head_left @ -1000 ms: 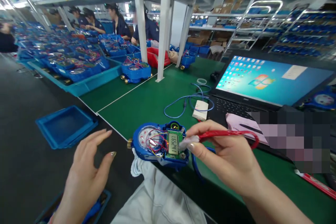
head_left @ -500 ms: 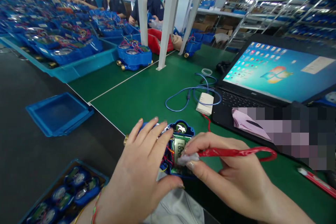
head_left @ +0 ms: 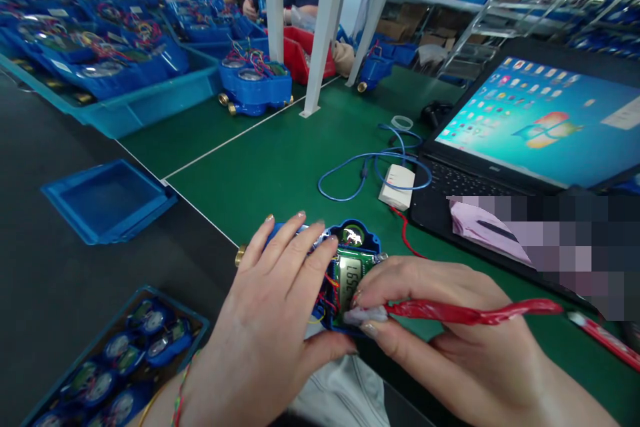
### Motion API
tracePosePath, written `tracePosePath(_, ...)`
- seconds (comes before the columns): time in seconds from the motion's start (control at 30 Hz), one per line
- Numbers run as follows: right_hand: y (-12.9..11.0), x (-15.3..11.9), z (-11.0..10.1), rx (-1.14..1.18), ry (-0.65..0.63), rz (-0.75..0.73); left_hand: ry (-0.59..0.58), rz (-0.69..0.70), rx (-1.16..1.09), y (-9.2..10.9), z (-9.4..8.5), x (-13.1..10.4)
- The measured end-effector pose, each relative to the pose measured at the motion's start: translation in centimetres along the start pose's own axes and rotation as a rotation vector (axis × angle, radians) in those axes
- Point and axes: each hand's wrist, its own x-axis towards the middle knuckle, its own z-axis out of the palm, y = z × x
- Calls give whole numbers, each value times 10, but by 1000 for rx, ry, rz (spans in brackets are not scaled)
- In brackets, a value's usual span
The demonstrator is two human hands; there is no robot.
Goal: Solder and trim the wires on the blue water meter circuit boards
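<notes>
A blue water meter (head_left: 376,243) with an open top lies at the table's near edge, showing its circuit board, loose coloured wires and a lit number display (head_left: 350,277). My left hand (head_left: 280,293) holds it, fingers laid across its left side and thumb on the near side; a brass end pokes out past the fingers. My right hand (head_left: 445,327) pinches a whitish plug (head_left: 366,315) on a thick red cable (head_left: 460,312), low over the board beside the display. Whether the plug's tip touches the board is hidden.
A laptop (head_left: 555,127) stands at the right, with a white box (head_left: 399,187) and a blue cable (head_left: 345,159) beside it. Crates of meters fill the far left; another crate (head_left: 200,330) sits lower left. White posts (head_left: 320,47) rise from the table. Co-workers sit beyond.
The view has tilted down a little. My right hand and the plug have shifted slightly toward the near end of the board, uncovering more of the display. My left hand keeps its hold.
</notes>
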Motion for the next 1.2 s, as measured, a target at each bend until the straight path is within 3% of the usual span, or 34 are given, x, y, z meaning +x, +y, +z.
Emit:
tracePosePath(0.93,1,-2,2,-99,-30,-46,22,4,16,-2,3,0)
tracePosePath(1.2,-2,4,5,-182,15,-98,9,25,16,-5,4,1)
